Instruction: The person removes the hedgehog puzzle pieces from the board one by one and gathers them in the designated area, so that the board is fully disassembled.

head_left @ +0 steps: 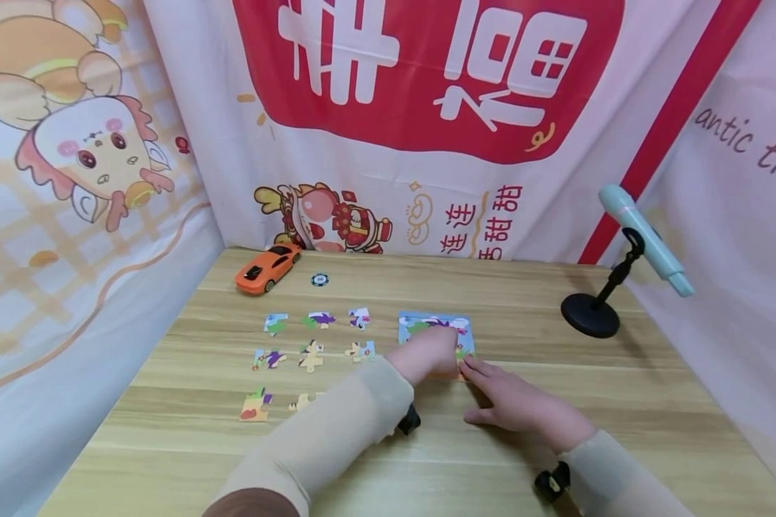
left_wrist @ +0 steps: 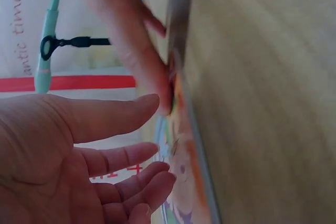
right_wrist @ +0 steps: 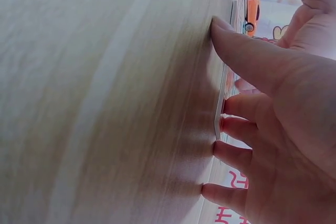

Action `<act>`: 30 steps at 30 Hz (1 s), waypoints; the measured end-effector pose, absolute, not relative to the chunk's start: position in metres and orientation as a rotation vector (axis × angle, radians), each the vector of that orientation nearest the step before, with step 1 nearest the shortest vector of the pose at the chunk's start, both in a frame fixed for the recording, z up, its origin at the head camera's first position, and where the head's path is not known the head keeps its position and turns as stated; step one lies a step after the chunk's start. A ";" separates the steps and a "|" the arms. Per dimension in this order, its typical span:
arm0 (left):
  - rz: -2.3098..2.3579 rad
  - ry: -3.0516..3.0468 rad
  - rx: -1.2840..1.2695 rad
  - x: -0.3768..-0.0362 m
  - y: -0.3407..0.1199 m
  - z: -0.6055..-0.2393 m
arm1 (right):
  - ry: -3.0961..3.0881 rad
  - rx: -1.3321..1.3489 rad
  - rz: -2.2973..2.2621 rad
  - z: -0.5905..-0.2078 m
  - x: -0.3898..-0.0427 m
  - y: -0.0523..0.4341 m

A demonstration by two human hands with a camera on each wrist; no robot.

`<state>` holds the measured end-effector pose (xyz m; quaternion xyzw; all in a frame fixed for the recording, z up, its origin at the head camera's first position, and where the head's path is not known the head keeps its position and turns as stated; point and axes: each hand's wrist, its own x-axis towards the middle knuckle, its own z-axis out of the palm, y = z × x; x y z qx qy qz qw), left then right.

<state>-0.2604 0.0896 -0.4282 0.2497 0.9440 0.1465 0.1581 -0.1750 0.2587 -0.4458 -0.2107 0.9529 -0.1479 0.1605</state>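
A pale wooden bench (head_left: 556, 445) stands in a corner hung with printed cloth: large white Chinese characters on a red shape at the back, cartoon animals to the left, and the partly readable words "antic ti" on the right hanging. One puzzle board (head_left: 435, 327) lies flat near the middle of the bench, roughly square, its edges running parallel with the bench edges, its near part covered by the hands. The left hand (head_left: 427, 353) rests over the board with fingers extended and relaxed, pinching nothing. The right hand (head_left: 514, 402) lies just beside it with straight fingers pressed against the board's near edge, thumb on the wood. Eight loose puzzle pieces (head_left: 310, 355) lie in rows to the left of the board, the nearest partly hidden by the left sleeve. Behind them sit one orange toy car (head_left: 268, 268), pointing right and away, and one small round chip (head_left: 320, 279). One pale green microphone (head_left: 645, 238) tilts on a black stand at far right.
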 end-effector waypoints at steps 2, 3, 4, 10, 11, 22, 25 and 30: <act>0.359 2.740 0.723 -0.257 0.094 -0.432 | 2.730 -0.623 -0.432 -0.446 -0.175 0.259; 0.341 2.756 0.729 -0.257 0.096 -0.434 | 2.734 -0.629 -0.434 -0.447 -0.174 0.259; 0.326 2.769 0.727 -0.256 0.097 -0.435 | 2.736 -0.635 -0.435 -0.447 -0.174 0.259; 0.404 2.747 0.673 -0.258 0.099 -0.438 | 2.726 -0.667 -0.504 -0.446 -0.183 0.263; 0.429 2.736 0.659 -0.258 0.099 -0.438 | 2.726 -0.668 -0.538 -0.445 -0.187 0.264; 0.515 2.686 0.662 -0.262 0.097 -0.441 | 2.792 -0.667 -0.759 -0.458 -0.232 0.280; 0.518 2.681 0.660 -0.263 0.097 -0.441 | 2.774 -0.647 -0.725 -0.462 -0.237 0.285; 0.518 2.683 0.660 -0.264 0.097 -0.442 | 2.738 -0.604 -0.709 -0.462 -0.239 0.286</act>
